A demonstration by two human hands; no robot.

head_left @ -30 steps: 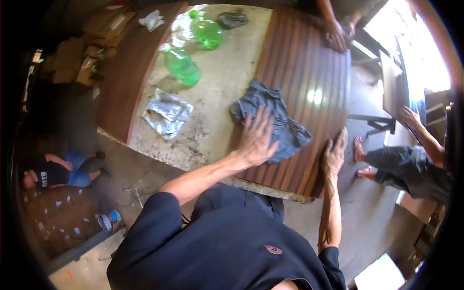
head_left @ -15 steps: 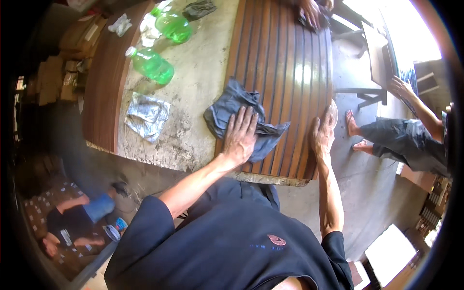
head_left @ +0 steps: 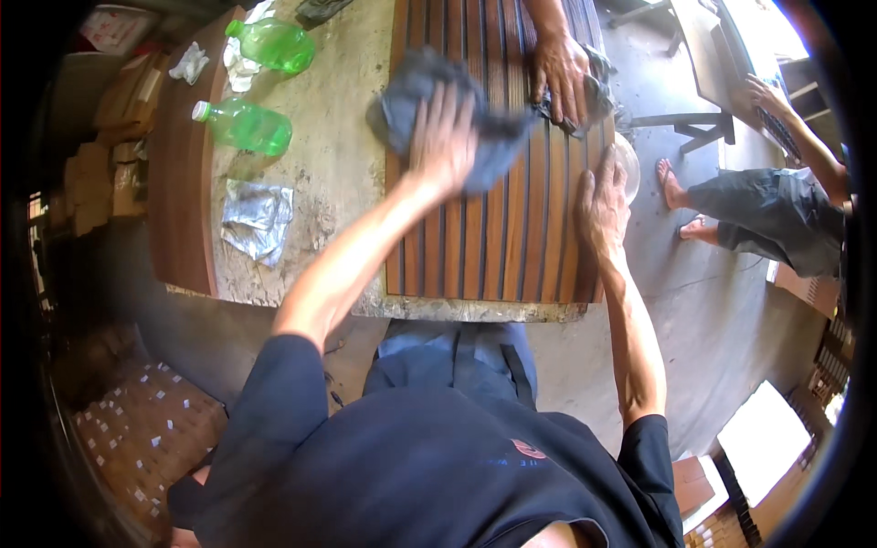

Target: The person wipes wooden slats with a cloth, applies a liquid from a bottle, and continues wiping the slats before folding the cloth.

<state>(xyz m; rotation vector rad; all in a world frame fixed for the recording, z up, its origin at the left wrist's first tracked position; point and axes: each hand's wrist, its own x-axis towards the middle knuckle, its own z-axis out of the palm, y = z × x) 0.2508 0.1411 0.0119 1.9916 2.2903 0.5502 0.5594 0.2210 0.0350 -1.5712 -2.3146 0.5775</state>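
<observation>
Left hand, open over grey cloth, apparently wipes slatted panel; right hand lies open; next stroke likely needs even pressure.

Bare left hand: palm down, fingers outstretched.
Bare right hand: back upward, fingers forward.
Bare left forearm: slanting inward.
Bare right forearm: extended forward.

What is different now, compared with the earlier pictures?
The left hand has moved the grey cloth farther away along the striped board. The co-worker's hand has come nearer. The right hand stays at the board's right edge; both green bottles stay put.
</observation>
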